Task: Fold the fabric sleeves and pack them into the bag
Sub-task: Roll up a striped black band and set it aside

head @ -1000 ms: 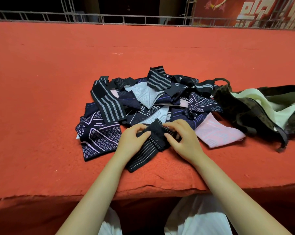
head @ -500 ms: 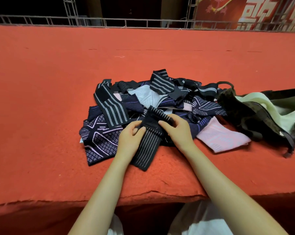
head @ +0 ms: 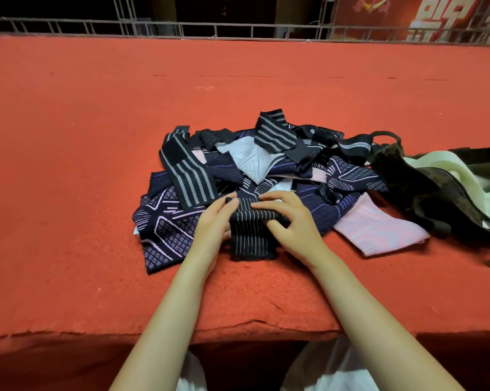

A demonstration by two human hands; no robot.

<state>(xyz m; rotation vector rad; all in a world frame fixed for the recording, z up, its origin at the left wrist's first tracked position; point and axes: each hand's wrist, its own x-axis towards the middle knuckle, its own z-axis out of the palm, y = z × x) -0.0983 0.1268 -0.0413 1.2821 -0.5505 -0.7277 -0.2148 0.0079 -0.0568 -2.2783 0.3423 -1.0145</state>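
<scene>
A black sleeve with thin grey stripes (head: 249, 238) lies at the near edge of a pile of dark patterned sleeves (head: 266, 165) on the red felt table. Its upper part is doubled over towards me. My left hand (head: 214, 224) holds the sleeve's left edge, thumb on the fold. My right hand (head: 289, 221) grips the fold from the right, fingers laid along its top and thumb below. A dark camouflage bag (head: 424, 187) with pale green lining lies open to the right of the pile.
A pink sleeve (head: 379, 227) lies between the pile and the bag. The red table (head: 69, 165) stretches wide to the left and back. A metal railing (head: 238, 29) runs along its far edge. The table's front edge is just below my forearms.
The striped sleeve lay slanted and is now straight in front of me, with its top part folded down. Both hands have shifted onto the fold.
</scene>
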